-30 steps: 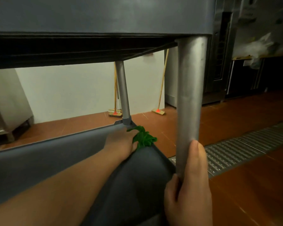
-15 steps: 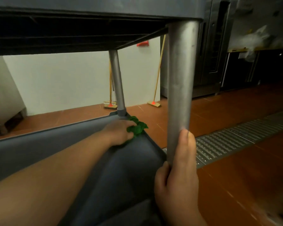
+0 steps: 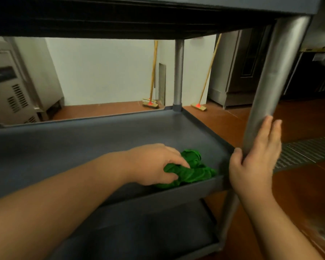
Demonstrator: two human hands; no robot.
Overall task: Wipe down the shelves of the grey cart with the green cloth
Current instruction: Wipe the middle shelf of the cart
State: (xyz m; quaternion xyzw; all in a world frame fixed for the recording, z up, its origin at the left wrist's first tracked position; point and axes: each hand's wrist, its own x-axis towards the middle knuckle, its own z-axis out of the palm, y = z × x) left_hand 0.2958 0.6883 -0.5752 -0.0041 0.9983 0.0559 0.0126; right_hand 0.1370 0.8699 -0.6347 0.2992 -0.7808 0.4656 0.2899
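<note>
My left hand had its fingers clenched on the crumpled green cloth, bunched at the near right corner of the grey plastic cart's middle shelf. My right hand gripped the round metal cart post. Step in hand: wiping that shelf. The next move called for a leftward sweep across it.

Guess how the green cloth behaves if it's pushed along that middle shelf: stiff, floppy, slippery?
Likely floppy: the green cloth lies bunched in soft folds under the left hand. It probably drags and re-bunches rather than sliding flat across the shelf. Looks light; the fingers alone gather it.
</note>
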